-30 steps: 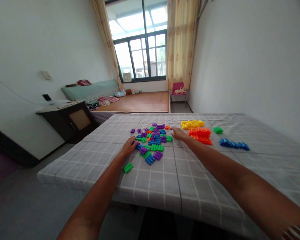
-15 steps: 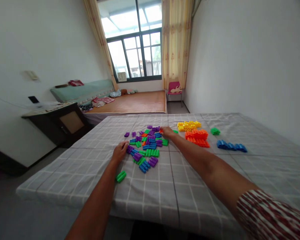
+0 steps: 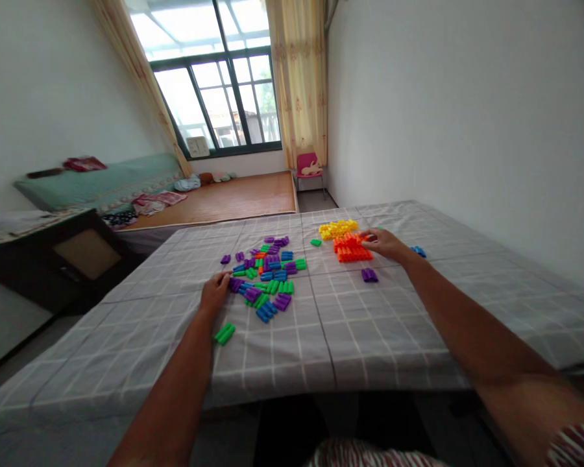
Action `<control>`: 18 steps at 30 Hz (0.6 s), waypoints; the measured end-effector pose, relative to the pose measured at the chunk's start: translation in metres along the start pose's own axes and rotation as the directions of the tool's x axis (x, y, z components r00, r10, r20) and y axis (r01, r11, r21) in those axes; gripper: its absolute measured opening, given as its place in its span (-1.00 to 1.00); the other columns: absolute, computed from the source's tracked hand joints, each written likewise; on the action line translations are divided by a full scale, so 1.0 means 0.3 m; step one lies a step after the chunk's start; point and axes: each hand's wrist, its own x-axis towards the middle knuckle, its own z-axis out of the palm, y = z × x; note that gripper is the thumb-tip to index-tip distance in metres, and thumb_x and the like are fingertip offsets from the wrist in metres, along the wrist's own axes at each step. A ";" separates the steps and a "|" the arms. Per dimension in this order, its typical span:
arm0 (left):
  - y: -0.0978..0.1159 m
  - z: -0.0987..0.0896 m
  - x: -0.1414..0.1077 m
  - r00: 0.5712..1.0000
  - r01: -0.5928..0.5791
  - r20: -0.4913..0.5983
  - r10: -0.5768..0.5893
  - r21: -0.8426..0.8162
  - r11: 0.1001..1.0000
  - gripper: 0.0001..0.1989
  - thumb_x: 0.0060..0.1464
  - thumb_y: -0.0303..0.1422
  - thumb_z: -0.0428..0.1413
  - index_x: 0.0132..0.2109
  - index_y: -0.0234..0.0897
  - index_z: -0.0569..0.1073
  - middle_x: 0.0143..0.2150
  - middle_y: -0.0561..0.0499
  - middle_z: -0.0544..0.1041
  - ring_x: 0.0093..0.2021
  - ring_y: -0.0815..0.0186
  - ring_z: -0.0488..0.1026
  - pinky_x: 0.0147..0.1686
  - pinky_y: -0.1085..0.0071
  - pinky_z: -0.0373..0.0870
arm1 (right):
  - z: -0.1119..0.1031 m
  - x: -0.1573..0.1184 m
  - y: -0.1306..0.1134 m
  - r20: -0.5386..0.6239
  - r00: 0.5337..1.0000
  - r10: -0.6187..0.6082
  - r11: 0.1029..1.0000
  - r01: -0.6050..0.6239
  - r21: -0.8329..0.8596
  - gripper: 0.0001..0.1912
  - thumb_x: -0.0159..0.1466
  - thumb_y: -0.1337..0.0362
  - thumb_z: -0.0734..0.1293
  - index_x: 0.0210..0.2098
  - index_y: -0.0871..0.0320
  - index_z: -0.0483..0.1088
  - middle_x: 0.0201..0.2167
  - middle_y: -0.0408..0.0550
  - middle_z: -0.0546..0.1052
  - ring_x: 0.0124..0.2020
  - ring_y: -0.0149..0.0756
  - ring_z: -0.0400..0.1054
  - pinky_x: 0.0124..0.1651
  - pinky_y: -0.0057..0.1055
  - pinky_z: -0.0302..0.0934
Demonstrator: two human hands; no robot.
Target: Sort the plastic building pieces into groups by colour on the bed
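A counter (image 3: 389,350) under a grey checked cloth fills the foreground. Beyond its far edge stand a bed (image 3: 253,198) with a brown mat and a dark-framed window (image 3: 241,97); past its left edge is a dark cabinet (image 3: 48,266), and a pink chair (image 3: 307,165) stands beyond the far edge, near the wall.

The largest group on the counter is a loose heap (image 3: 271,263) of purple, green, blue and orange blocks, left of the middle and between the near and far edges. The orange stack (image 3: 353,253) sits right of the heap, toward the far edge, its blocks lined up and layered. Just behind it, closer to the far edge, is the yellow stack (image 3: 338,229).

Of the 2 hands, the right hand (image 3: 384,243) is at the top right end of the orange stack, fingers bent; whether its grip pinches a block I cannot tell. The left hand (image 3: 215,290) rests at the heap's left side, fingertips by a purple block (image 3: 235,284); whether that grip holds anything is also unclear.

Among the smallest items, 1 green block (image 3: 224,334) lies nearest the near edge, 1 purple piece (image 3: 370,275) lies on the near side of the orange stack, and 1 small green piece (image 3: 316,242) lies to its left.
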 end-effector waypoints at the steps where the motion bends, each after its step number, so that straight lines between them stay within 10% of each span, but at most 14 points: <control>1: -0.002 0.003 0.003 1.000 -0.009 0.009 0.009 0.022 1.000 -0.56 0.12 -0.16 -0.09 -0.04 -0.30 0.52 -0.03 -0.08 0.57 -0.01 0.17 0.47 0.04 0.30 0.35 | 0.001 -0.019 0.032 -0.006 1.000 0.012 1.000 -0.012 -0.016 -0.75 0.12 0.30 0.37 -0.19 0.23 0.48 -0.24 0.04 0.57 -0.31 -0.29 0.46 -0.26 -0.40 0.36; 13: 0.028 0.068 -0.012 0.968 -0.245 0.101 0.229 0.196 0.950 -0.61 0.17 -0.17 -0.02 0.05 -0.23 0.47 0.12 -0.08 0.47 0.17 0.18 0.33 0.23 0.19 0.18 | 0.125 -0.028 0.035 -0.254 0.936 -0.245 0.933 0.157 -0.323 -0.81 0.19 0.30 0.29 -0.24 0.19 0.49 -0.19 0.10 0.57 -0.16 -0.11 0.44 0.01 -0.15 0.27; 18: 0.019 0.072 -0.011 0.957 -0.277 0.129 0.260 0.139 0.951 -0.63 0.20 -0.22 -0.04 0.05 -0.20 0.49 0.16 -0.06 0.44 0.21 0.21 0.30 0.26 0.19 0.15 | 0.308 -0.001 -0.171 0.050 0.923 -0.381 0.902 0.383 -0.199 -0.76 0.25 0.32 0.26 -0.13 0.18 0.48 -0.13 0.05 0.57 -0.16 -0.23 0.44 0.00 -0.27 0.27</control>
